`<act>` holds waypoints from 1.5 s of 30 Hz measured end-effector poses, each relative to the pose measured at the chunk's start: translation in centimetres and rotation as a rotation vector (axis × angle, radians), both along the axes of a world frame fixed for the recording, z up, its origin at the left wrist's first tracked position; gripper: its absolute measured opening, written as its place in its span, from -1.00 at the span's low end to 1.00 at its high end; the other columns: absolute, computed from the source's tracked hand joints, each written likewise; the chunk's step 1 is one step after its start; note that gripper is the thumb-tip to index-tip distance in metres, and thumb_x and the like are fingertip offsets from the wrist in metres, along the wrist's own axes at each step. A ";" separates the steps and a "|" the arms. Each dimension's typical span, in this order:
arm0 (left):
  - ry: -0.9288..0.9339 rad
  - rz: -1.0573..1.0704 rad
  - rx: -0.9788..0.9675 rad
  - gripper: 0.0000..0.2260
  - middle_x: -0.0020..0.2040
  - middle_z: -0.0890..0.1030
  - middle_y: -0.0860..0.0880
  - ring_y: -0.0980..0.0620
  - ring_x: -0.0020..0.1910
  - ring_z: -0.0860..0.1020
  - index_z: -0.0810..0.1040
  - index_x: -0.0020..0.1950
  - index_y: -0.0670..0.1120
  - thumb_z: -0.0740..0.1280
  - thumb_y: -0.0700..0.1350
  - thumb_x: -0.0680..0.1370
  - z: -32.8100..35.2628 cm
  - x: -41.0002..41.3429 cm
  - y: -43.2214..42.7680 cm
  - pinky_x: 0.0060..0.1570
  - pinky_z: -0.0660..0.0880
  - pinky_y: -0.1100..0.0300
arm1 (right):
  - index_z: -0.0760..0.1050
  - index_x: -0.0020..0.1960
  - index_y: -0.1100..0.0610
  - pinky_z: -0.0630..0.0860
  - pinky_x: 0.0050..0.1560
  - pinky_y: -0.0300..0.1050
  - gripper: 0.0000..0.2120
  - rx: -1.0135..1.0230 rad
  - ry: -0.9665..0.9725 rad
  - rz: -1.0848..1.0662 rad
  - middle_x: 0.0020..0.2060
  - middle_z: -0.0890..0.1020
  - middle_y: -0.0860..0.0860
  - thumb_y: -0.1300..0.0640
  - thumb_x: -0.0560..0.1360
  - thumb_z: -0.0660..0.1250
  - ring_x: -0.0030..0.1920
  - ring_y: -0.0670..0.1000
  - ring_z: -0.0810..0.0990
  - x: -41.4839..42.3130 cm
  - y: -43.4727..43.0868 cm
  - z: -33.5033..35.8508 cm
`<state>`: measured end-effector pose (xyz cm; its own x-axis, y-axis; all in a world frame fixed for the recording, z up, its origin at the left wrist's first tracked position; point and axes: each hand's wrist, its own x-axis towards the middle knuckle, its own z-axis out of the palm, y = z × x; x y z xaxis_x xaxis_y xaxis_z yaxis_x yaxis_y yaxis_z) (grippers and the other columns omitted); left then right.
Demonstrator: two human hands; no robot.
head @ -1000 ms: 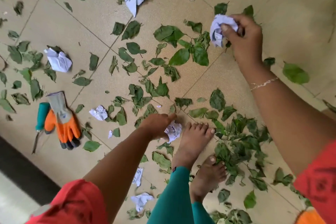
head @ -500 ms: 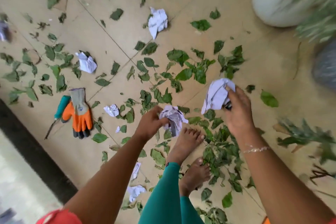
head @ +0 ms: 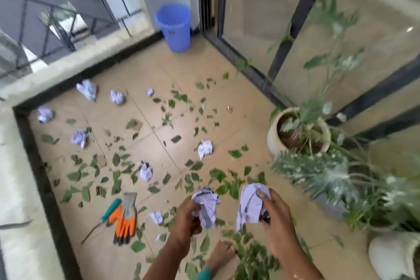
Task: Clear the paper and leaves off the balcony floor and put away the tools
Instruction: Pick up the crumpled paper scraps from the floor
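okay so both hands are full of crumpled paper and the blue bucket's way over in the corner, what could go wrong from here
Bare foot may slip on the leaves scattered between here and the blue bucket.

Loose paper hangs from the right hand and left hand; a wad could drop on the way.

The potted plant stands close on the right; an elbow might brush it.

One blue bucket [head: 175,27]; one orange glove [head: 125,220]; two hands
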<state>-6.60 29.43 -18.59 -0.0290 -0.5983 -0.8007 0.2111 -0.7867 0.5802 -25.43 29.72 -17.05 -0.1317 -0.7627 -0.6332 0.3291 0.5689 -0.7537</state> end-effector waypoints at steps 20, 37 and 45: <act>-0.128 0.139 -0.014 -0.55 -0.62 0.11 0.01 0.10 -0.68 0.05 0.22 -0.54 -0.09 0.13 -0.20 0.57 14.9 16.5 -26.0 -0.57 0.02 0.44 | 0.66 -0.17 0.05 0.27 -0.20 -0.05 -0.35 -0.117 0.091 0.184 -0.31 0.34 0.22 -0.34 -0.11 0.57 -0.16 0.09 0.33 13.1 -27.6 14.2; -0.124 0.290 -0.018 -0.78 -0.58 0.15 0.04 0.10 -0.61 0.07 0.25 -0.46 -0.04 0.25 -0.03 0.30 15.9 17.4 -58.5 -0.39 0.05 0.27 | 0.55 -0.14 0.18 0.11 -0.50 -0.26 -0.92 -0.147 0.185 0.138 -0.54 0.26 -0.02 0.20 0.51 0.32 -0.51 -0.06 0.16 14.2 -61.6 13.1; -0.112 0.344 -0.026 -0.78 -0.55 0.09 0.05 0.10 -0.62 0.04 0.24 -0.41 -0.07 0.19 -0.14 0.43 14.6 16.7 -71.8 -0.52 0.03 0.37 | 0.39 -0.30 0.11 0.07 -0.56 -0.30 -0.78 -0.109 0.225 0.198 -0.54 0.30 -0.06 0.22 0.51 0.31 -0.56 -0.11 0.17 13.9 -76.4 13.5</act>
<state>10.14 -42.37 -3.96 0.2650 -0.5780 -0.7719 0.3947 -0.6653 0.6337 -11.56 -46.71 -3.59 -0.1012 -0.8493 -0.5181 0.0377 0.5171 -0.8551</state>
